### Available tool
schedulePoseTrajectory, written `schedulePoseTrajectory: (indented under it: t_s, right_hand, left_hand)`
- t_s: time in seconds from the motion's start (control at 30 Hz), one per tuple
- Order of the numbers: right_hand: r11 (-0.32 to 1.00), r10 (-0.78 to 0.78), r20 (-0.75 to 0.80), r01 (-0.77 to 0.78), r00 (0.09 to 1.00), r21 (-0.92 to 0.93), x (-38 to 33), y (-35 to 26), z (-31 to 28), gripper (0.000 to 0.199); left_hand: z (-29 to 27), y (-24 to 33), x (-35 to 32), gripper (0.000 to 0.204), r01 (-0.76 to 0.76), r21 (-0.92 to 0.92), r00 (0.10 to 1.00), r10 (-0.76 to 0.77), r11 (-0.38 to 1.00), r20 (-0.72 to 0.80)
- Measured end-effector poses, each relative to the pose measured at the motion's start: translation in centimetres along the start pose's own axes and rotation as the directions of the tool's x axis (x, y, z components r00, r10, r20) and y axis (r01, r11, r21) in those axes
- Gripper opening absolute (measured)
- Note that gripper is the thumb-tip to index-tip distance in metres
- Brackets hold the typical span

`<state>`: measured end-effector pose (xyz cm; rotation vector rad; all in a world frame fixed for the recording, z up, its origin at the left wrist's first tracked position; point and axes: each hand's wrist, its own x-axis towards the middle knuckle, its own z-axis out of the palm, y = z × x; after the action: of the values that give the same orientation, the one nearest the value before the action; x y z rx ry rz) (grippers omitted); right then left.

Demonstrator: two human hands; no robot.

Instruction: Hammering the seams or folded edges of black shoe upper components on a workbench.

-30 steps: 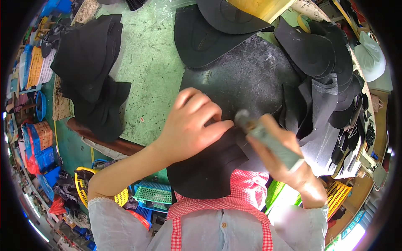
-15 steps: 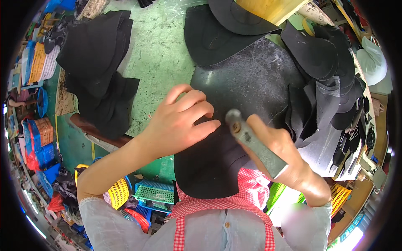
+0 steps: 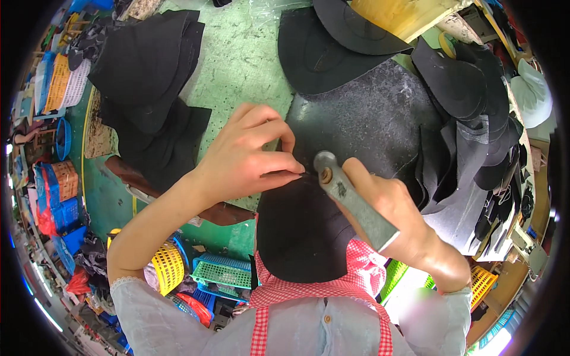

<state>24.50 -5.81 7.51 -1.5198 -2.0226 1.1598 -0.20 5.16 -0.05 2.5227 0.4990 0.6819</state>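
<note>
A black sheet piece (image 3: 303,234) with a rounded lower end hangs over the near edge of the work surface, above my lap. My left hand (image 3: 249,155) pinches its upper edge, thumb and fingertips together. In my right hand (image 3: 395,207) is a hammer (image 3: 355,204), its grey metal head uppermost and its round face close to the left fingertips. Most of the hammer's handle is hidden by the hand. Beneath both hands lies a dark, scuffed slab (image 3: 362,113). Two overlapping curved black pieces (image 3: 314,59) rest at its far side.
Black pieces are stacked at the left (image 3: 142,65); more curved black pieces (image 3: 451,83) lie heaped at the right. A yellow block (image 3: 398,18) stands at the far edge of the green table (image 3: 237,47). Below the table are a yellow basket (image 3: 168,267) and a green basket (image 3: 222,274).
My left fingers have drawn together onto the black piece's edge. The hammer stays close beside them in my right hand. The whole view has shifted slightly.
</note>
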Motion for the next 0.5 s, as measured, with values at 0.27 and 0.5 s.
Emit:
schedulePoseTrajectory:
  t_s: [0.27, 0.5]
  right_hand:
    - [0.999, 0.025, -0.007, -0.026, 1.0, -0.038, 0.3, -0.6, 1.1, 0.016]
    - [0.998, 0.027, -0.026, -0.026, 0.999, 0.055, 2.3, -0.4, 2.2, 0.011]
  left_hand:
    - [-1.5, 3.5, -4.0, 0.059, -0.025, -0.26, 0.988, 0.064, 0.965, 0.142]
    - [0.5, 5.6, -5.6, 0.071, -0.128, -0.05, 0.948, 0.137, 0.991, 0.288]
